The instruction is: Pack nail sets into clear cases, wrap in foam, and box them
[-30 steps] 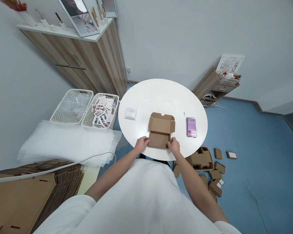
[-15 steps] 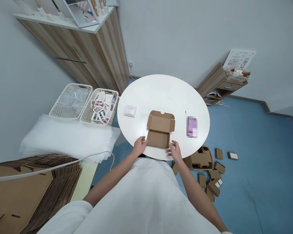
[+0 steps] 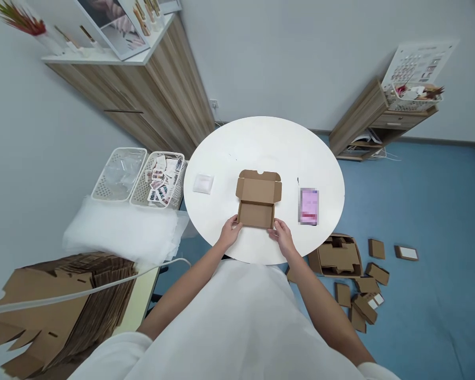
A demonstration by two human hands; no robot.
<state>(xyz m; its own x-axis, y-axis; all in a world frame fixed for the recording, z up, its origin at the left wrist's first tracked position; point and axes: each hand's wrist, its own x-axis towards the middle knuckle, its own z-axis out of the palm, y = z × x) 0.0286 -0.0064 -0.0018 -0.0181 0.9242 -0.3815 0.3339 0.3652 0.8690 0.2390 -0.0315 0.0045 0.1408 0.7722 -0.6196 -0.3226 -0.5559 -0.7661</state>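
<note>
Though the right hand hung clear before, it now pinches the cardboard box — left hand likewise.

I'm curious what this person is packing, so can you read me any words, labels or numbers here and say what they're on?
No text can be read anywhere.
pink packet on the round table: blurred out.
display board on the small cabinet: print too small.
cards in the white basket: too small.
cardboard box, held at its near corners by the left hand and right hand: plain, no print shows.
</note>
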